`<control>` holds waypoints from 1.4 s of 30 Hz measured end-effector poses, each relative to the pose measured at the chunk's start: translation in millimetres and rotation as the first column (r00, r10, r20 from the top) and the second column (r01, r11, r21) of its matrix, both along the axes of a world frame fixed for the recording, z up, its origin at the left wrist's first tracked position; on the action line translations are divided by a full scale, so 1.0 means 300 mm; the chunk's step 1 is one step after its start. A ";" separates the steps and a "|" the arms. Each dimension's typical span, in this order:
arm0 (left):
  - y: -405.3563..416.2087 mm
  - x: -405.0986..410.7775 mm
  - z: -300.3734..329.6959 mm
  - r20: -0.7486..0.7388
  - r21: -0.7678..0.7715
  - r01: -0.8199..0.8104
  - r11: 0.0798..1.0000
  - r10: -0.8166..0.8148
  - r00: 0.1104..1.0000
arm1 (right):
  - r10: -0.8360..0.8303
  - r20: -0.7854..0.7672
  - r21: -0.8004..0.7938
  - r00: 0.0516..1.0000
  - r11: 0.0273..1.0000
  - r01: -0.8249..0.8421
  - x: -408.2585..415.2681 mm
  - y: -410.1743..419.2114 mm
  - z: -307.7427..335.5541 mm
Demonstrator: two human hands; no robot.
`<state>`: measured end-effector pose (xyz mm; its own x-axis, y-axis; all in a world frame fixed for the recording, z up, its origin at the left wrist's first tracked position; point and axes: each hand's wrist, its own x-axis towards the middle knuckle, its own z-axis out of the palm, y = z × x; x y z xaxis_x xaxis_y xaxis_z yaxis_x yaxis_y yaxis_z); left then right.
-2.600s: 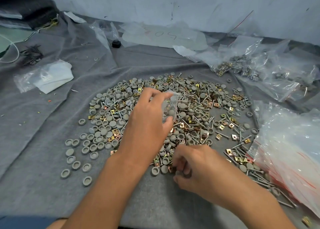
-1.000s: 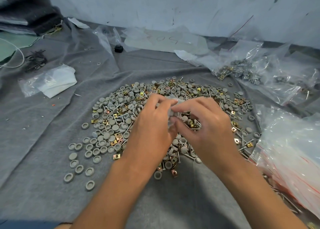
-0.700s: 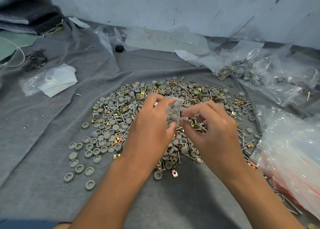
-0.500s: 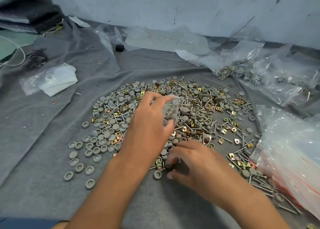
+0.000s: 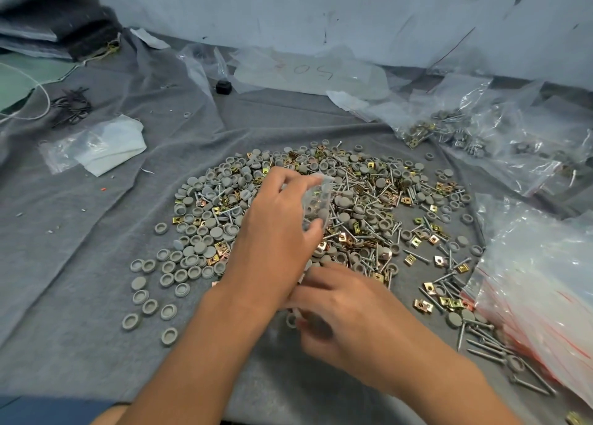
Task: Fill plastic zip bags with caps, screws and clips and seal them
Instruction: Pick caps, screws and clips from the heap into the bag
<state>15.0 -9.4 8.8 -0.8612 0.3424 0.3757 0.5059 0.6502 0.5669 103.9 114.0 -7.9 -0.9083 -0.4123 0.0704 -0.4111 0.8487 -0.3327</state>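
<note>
A wide heap of grey caps (image 5: 205,232), silver screws (image 5: 369,200) and gold clips (image 5: 417,241) lies on grey cloth. My left hand (image 5: 276,232) grips a small clear zip bag (image 5: 316,200) upright above the heap, with a few parts inside it. My right hand (image 5: 340,312) lies low at the near edge of the heap, just below my left wrist. Its fingers curl down onto the parts there. Whatever they pinch is hidden under the hand.
A stack of empty zip bags with red strips (image 5: 539,296) lies at the right. Filled bags (image 5: 449,132) sit at the back right. A white cloth in plastic (image 5: 102,145) lies at the left, with a small black object (image 5: 223,87) and black clips (image 5: 72,105) farther back.
My right hand left the bag's mouth and dropped to the near edge of the heap, then shifted slightly toward me. My left hand kept the bag up in the same place.
</note>
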 end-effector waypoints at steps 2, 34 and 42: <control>0.000 0.000 -0.002 -0.004 -0.008 -0.001 1.000 0.001 1.000 | 0.049 0.030 0.062 0.998 0.997 -0.051 0.002 -0.020 -0.018; -0.002 0.001 0.010 0.006 0.038 -0.015 0.999 0.015 1.000 | -0.341 0.045 -0.185 0.939 0.921 0.344 -0.075 0.153 0.003; 0.002 0.012 0.020 0.020 0.015 -0.012 1.000 0.012 1.000 | -0.303 0.096 0.156 0.948 0.946 0.286 -0.004 0.081 -0.032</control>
